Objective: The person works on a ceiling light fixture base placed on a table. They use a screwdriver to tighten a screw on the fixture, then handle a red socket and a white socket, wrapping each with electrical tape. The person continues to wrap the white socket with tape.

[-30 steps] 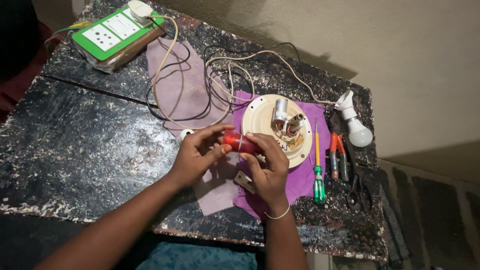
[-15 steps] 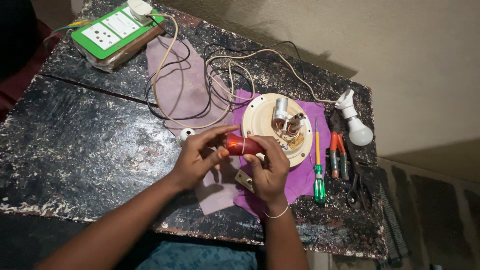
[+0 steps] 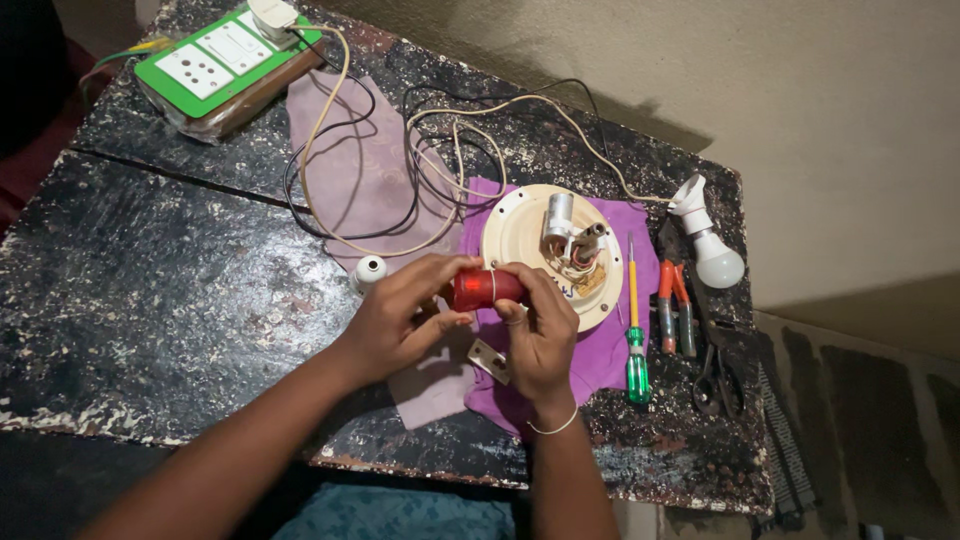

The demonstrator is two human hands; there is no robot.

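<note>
I am holding a small red cylinder between both hands, just above the near edge of the purple cloth and right beside the round cream base plate. My left hand is curling around its left end, thumb below and fingers closed over the top, while my right hand is pinching its right end, fingertips pressing tight on the red body, so neither hand is open at all. A thin pale thread is crossing the cylinder near its middle. The plate is carrying a metal post and a cluster of copper-coloured windings at its centre. Just under my right thumb a small pale rectangular piece is lying on the cloth. Near my left knuckles a little white knob is standing on the black, scratched table. To the right of the plate a green-handled screwdriver, orange-handled pliers and dark scissors are lying side by side, with a white bulb in its holder beyond them. Looped wires are running across a mauve cloth to a green switchboard at the far corner.
</note>
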